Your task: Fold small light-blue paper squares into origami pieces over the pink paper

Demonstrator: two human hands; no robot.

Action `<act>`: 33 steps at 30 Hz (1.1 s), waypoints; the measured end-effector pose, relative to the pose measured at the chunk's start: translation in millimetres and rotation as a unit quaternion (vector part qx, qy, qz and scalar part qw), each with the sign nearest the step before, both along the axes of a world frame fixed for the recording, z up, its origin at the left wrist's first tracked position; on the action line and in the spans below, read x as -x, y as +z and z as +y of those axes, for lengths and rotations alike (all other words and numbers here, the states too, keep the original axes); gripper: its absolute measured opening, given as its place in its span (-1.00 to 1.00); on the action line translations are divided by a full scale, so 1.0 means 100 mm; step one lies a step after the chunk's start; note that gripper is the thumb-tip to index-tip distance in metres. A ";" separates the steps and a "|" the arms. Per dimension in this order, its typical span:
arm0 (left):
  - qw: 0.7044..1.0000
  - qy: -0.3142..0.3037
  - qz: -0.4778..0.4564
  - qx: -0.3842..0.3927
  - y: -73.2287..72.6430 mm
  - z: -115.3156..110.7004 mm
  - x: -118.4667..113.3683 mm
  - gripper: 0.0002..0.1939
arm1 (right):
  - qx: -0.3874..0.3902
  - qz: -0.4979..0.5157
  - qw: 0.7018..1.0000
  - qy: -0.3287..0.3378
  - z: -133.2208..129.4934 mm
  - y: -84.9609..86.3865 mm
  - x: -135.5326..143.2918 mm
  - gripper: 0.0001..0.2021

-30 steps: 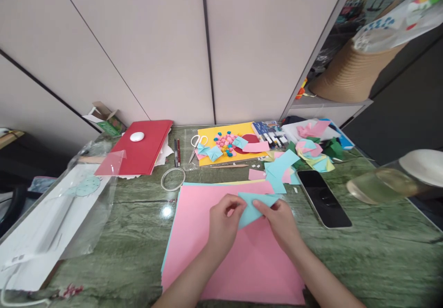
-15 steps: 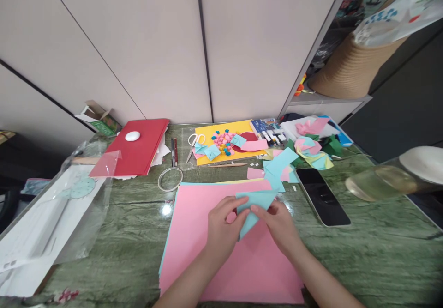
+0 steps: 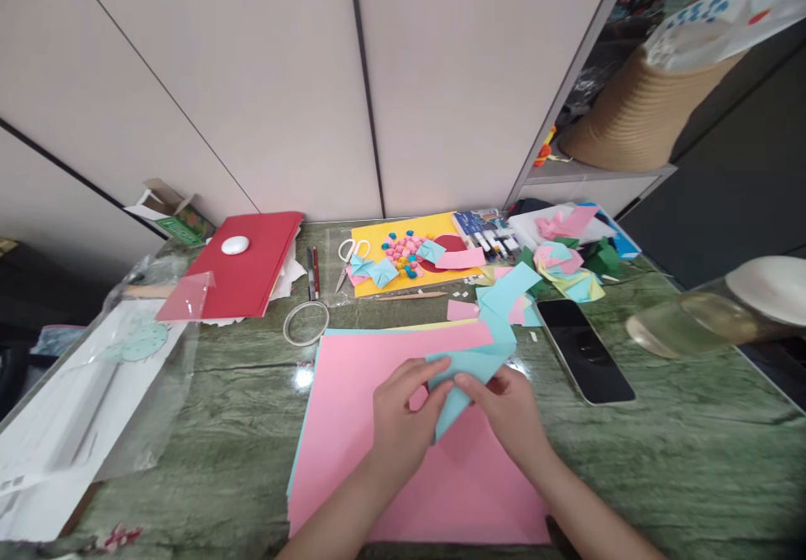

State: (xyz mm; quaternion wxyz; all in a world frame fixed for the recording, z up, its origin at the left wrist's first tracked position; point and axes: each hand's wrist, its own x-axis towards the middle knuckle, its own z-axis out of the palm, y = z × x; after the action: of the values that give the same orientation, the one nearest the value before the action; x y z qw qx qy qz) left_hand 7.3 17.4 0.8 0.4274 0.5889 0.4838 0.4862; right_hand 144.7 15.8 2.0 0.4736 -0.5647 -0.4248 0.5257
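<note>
A folded piece of light-blue paper (image 3: 463, 375), roughly triangular, is held between my two hands above a stack of pink sheets (image 3: 353, 392). My left hand (image 3: 408, 409) pinches its left edge between thumb and fingers. On the right side, my right hand (image 3: 507, 405) grips it, the thumb pressed on the front face and the other fingers mostly hidden behind. Blue and yellow sheets peek out from under the pink stack. Just beyond the held paper lie blue paper strips (image 3: 507, 295) and pink pieces.
A phone (image 3: 585, 350) and a clear bottle (image 3: 689, 325) stand to the right. Behind are scissors (image 3: 351, 259), a yellow sheet (image 3: 371, 241) with small paper balls, markers (image 3: 491, 237) and a tape roll (image 3: 306, 323). Red folders (image 3: 252, 266) and a plastic sleeve (image 3: 160, 409) lie left.
Both hands keep their hold on the light-blue paper, which has barely shifted. The whole view has moved slightly.
</note>
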 end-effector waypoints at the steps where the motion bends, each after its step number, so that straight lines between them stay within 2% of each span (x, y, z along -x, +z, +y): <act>1: 1.000 0.000 -0.002 0.001 0.00 0.00 0.00 -0.77 | 0.004 -0.004 1.000 -0.003 0.00 0.00 0.00 -0.80; 8: 1.000 -0.002 -0.005 0.001 -0.03 0.00 0.00 -0.75 | 0.026 0.006 1.000 -0.014 0.01 -0.04 0.00 -0.80; 12: 1.000 -0.001 -0.002 0.004 -0.04 0.00 0.00 -0.75 | 0.020 0.039 0.999 0.004 0.02 -0.04 -0.01 -0.81; 17: 0.998 0.000 -0.019 0.052 -0.05 0.03 0.01 -0.74 | -0.006 0.075 0.997 -0.012 0.04 -0.05 -0.06 -0.81; 23: 0.996 0.000 -0.037 0.076 -0.05 0.06 0.01 -0.82 | 0.009 0.040 0.998 -0.043 0.05 -0.09 -0.08 -0.81; 27: 0.997 -0.006 -0.025 0.078 -0.04 0.05 0.01 -0.79 | 0.012 0.015 0.998 -0.053 0.05 -0.08 -0.07 -0.79; 30: 0.998 -0.006 -0.009 0.069 -0.04 0.06 0.02 -0.75 | 0.007 0.065 0.997 -0.028 0.04 -0.06 -0.07 -0.82; 33: 0.998 -0.004 0.000 0.057 -0.04 0.08 0.03 -0.72 | 0.008 0.114 0.993 0.034 0.05 -0.04 -0.08 -0.82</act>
State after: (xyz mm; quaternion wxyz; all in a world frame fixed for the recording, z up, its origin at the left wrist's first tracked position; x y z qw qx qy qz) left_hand 4.7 25.5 -3.6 0.4621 0.5661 0.5080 0.4561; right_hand 152.4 20.8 -2.1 0.4960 -0.4901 -0.3830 0.6058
